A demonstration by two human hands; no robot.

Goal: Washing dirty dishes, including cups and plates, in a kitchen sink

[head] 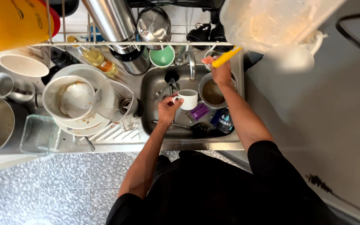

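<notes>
While gripped by left fingers, white cup upright, mouth up; right fingers around slanting yellow brush

We find the sink right of the draining board, where stacked plates carry a bowl. Over the sink, the left hand holds a cup; a pot lies right of it, beneath the right hand.

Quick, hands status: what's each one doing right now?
Left hand: closed on the handle of the white cup, held over the sink.
Right hand: closed around a yellow-handled tool, working end hidden.
</notes>
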